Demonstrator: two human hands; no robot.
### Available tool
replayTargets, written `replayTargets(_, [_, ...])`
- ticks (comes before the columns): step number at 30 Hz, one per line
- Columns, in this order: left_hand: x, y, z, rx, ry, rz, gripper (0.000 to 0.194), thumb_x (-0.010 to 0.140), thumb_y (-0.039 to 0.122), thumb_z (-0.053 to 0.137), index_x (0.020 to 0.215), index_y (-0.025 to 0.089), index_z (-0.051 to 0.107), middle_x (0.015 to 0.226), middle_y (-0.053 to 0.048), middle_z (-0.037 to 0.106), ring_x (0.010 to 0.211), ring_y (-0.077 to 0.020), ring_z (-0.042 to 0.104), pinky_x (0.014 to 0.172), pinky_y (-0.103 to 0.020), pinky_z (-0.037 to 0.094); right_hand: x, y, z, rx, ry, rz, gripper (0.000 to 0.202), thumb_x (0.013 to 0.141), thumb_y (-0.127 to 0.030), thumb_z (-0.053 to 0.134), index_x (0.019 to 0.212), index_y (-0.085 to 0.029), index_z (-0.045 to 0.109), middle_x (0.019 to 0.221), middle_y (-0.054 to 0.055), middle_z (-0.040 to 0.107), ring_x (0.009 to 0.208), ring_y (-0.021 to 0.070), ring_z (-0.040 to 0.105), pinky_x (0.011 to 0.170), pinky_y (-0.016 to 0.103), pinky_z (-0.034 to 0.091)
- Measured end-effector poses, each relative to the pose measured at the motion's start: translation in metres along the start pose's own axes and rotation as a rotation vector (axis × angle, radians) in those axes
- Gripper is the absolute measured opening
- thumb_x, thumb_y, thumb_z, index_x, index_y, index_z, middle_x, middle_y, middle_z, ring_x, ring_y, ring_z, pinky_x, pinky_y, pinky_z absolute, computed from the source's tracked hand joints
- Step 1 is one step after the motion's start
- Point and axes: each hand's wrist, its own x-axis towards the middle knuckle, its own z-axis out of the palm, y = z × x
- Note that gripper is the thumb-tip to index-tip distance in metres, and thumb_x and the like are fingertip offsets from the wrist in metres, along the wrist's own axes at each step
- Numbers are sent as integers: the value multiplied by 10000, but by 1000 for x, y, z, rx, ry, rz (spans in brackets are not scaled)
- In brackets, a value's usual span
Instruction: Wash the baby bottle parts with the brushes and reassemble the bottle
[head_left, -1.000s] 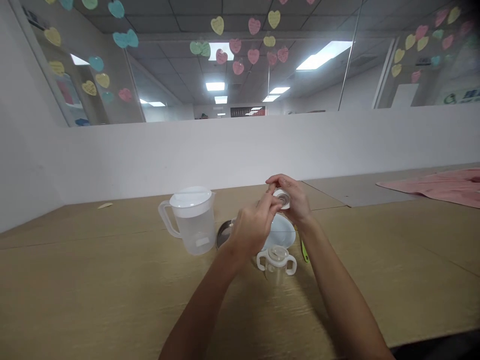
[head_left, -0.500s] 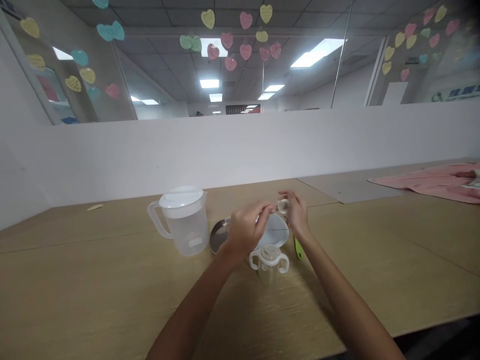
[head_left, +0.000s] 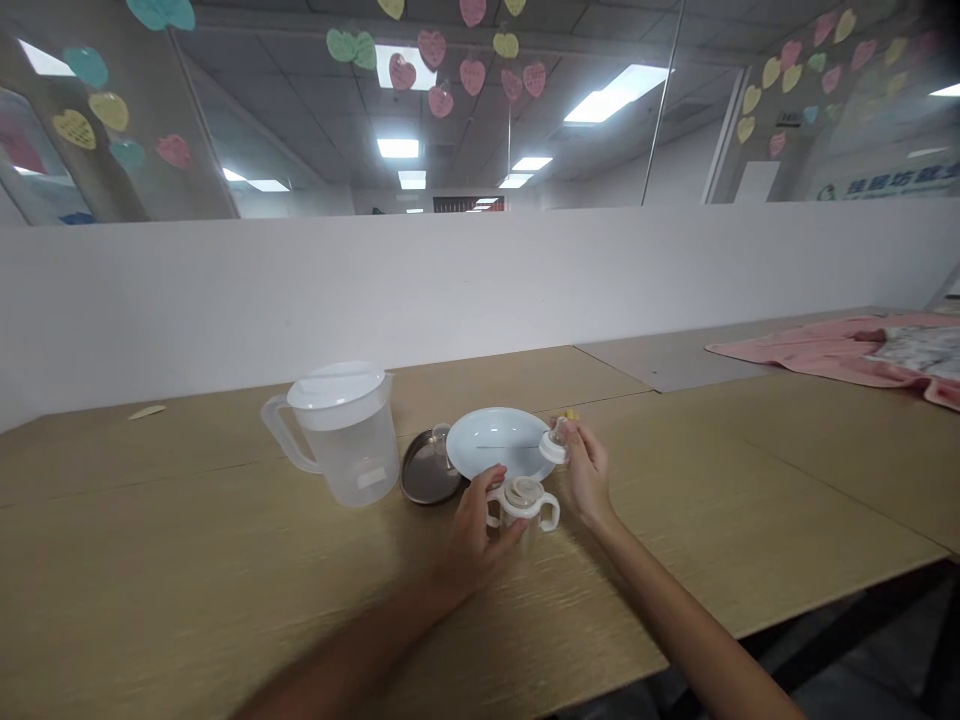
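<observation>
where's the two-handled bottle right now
In the head view, the two-handled bottle is just right of centre, in front of the pale bowl, with the left hand at its left side.

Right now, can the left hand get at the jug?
Probably yes: the left hand is busy at the cup, but the jug stands to its left and the low tray beside the path looks easy to clear.

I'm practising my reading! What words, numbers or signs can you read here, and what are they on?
"居坊就": blue characters, upper right, on or behind the window; my best reading, as they're blurred and cut off at the edge.
Heart notes on the window: writing too small.
Pale label on the jug: too blurred.
Cup: no words I can make out.
</observation>
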Motion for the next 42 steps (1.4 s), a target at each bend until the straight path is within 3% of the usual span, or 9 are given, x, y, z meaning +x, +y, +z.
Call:
replayTargets(5, [0, -2, 7, -35, 41, -34, 664, 797, 323, 604, 1341, 164, 257, 1259, -161, 515, 1079, -235, 563, 942, -435, 469, -19, -2, 3, -6, -41, -123, 339, 882, -490, 440, 878, -181, 579, 822, 45, 638, 773, 187, 616, 747, 362, 486])
replayTargets(11, [-1, -2, 8, -38, 12, -66, 633, 784, 301, 617, 1323, 181, 306, 1180, -136, 528, 1087, -238, 542, 863, -389, 517, -40, 3, 4, -93, -84, -395, 323, 926, -483, 315, 938, -210, 487, 995, 100, 668, 980, 236, 627, 869, 459, 459])
replayTargets(19, [1, -4, 8, -51, -19, -65, 621, 782, 270, 620, 1324, 193, 327, 1273, -127, 503, 1168, -232, 509, 940, -378, 482, -39, -2, 7, -409, -441, -322, 260, 924, -338, 359, 1004, -234, 582, 969, 65, 679, 858, 213, 641, 751, 355, 490])
replayTargets(24, [2, -4, 8, -32, -6, -74, 612, 794, 323, 614, 1317, 171, 336, 1269, -138, 516, 1153, -235, 526, 938, -379, 480, -34, -3, 5, -458, -393, -503, 234, 863, -336, 460, 1001, -197, 587, 943, 79, 560, 893, 218, 571, 775, 372, 484])
replayTargets(27, [3, -2, 7, -37, -6, -62, 598, 802, 324, 602, 1317, 176, 335, 1258, -139, 525, 1147, -239, 533, 940, -399, 480, -33, -3, 4, -477, -430, -548, 332, 804, -370, 531, 1065, -171, 580, 921, 75, 497, 856, 223, 549, 760, 390, 487])
replayTargets(30, [3, 1, 6, -51, -19, -83, 587, 804, 323, 603, 1315, 189, 347, 1262, -137, 522, 1151, -245, 531, 908, -397, 502, -33, -3, 2, -443, -499, -541, 399, 815, -355, 496, 1165, -172, 546, 926, 76, 522, 860, 233, 558, 764, 400, 482])
replayTargets(34, [2, 1, 5, -54, -22, -116, 598, 787, 311, 625, 1310, 193, 360, 1277, -134, 513, 1160, -250, 523, 899, -396, 508, -34, 3, -1, -343, -444, -520, 511, 826, -307, 426, 1321, -180, 411, 1018, 98, 592, 954, 265, 579, 833, 450, 465])
replayTargets(37, [2, 0, 5, -80, -32, -99, 587, 789, 297, 621, 1307, 200, 363, 1276, -123, 514, 1173, -246, 513, 893, -385, 511, -36, 10, -3, -284, -421, -495, 522, 811, -253, 411, 1330, -193, 392, 1042, 94, 628, 999, 271, 589, 880, 479, 447])
replayTargets(42, [2, 0, 5, -86, -27, -74, 596, 789, 313, 629, 1308, 187, 365, 1306, -135, 493, 1194, -254, 492, 930, -400, 485, -33, 7, -3, -277, -387, -423, 478, 761, -216, 404, 1230, -218, 497, 927, 47, 677, 981, 259, 596, 897, 478, 428])
